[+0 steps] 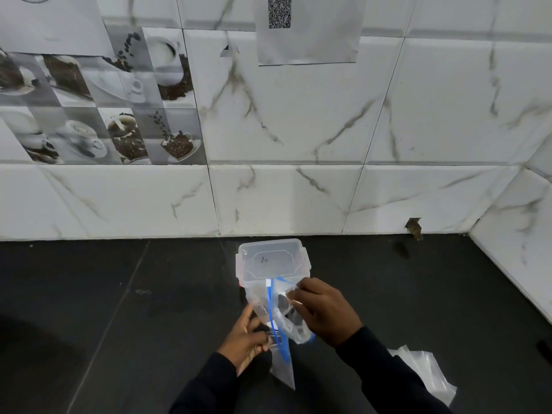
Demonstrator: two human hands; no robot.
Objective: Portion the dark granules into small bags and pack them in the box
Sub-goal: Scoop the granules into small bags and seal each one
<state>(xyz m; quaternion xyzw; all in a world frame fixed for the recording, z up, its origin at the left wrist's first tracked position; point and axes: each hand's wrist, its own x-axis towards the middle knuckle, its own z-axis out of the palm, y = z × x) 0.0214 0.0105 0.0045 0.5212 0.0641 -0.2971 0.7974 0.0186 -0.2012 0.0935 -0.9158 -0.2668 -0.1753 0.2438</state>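
A clear plastic box [273, 259] with a snap-on lid stands on the dark counter near the wall. Just in front of it I hold a clear zip bag [283, 366] with a blue zip strip. My left hand [246, 340] pinches the bag's near side at the zip. My right hand [324, 312] grips the bag's far side, fingers curled over the plastic. Something dark shows through the bag between my hands; whether it is granules I cannot tell.
A loose pile of spare clear bags [424, 372] lies on the counter at the lower right. The white marble-tiled wall [298, 198] runs along the back and turns forward at the right. A small dark object [543, 349] sits at the right edge.
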